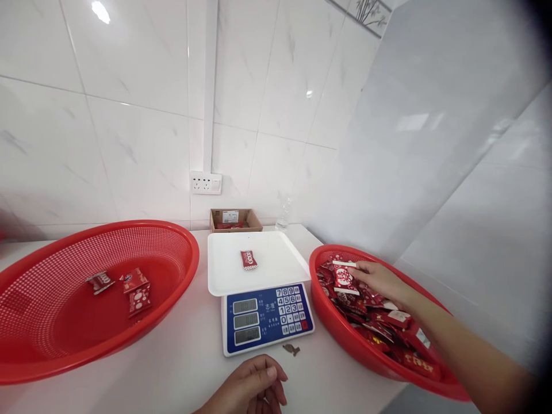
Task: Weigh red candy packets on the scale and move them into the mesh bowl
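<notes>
My right hand (379, 279) reaches over the right-hand red basket (323, 313), its thumb and fingers pinching the edge of a red and white snack packet (345, 278). Under and beside it lies a heap of small, mostly red wrapped packets (383, 328). My left hand (259, 382) rests at the near edge of the view, in front of the scale, fingers loosely curled and slightly apart with nothing seen in them. A single small red packet (249, 260) lies on the white pan (276, 270) of the blue-fronted scale (267, 319).
A wide red mesh basket (181, 299) at left holds several red packets (135, 287). Behind the scale stand a small cardboard box (254, 221) and a clear plastic object (283, 213). A brown scrap (291, 349) lies on the white table (340, 368). Tiled walls enclose the back and right.
</notes>
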Action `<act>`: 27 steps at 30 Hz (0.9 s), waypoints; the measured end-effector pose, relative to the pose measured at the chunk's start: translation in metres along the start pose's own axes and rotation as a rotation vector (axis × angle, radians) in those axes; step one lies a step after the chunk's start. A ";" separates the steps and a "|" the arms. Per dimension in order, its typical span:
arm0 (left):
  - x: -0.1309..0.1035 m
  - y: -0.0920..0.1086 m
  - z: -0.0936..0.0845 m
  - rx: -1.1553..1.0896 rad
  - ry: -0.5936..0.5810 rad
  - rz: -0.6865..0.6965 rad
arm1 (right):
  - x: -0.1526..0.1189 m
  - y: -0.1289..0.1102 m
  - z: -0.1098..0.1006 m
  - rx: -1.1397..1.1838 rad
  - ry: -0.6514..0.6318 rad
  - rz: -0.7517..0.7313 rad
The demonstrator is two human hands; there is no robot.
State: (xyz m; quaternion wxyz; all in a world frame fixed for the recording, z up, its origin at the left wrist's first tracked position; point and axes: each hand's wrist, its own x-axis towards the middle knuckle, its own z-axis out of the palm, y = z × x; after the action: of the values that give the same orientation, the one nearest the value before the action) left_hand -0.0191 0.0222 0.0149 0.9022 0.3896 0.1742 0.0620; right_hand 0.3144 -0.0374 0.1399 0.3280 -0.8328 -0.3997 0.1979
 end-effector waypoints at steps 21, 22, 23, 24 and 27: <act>0.002 0.000 -0.006 0.095 0.002 0.057 | 0.030 -0.130 0.143 -0.292 -0.100 -0.451; 0.002 0.001 -0.006 0.102 -0.002 0.065 | 0.029 -0.132 0.149 -0.331 -0.139 -0.492; 0.001 0.001 -0.006 0.110 -0.005 0.071 | 0.027 -0.134 0.154 -0.355 -0.173 -0.521; 0.000 0.001 -0.006 0.118 -0.007 0.074 | 0.024 -0.137 0.159 -0.370 -0.197 -0.540; -0.002 0.003 -0.006 0.129 -0.007 0.077 | 0.018 -0.143 0.161 -0.355 -0.237 -0.584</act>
State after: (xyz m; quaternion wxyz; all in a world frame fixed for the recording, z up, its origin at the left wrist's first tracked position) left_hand -0.0231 0.0277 0.0141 0.8726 0.4538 0.1597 0.0841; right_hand 0.1532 0.1057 0.1258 0.1723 -0.6989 -0.6840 0.1183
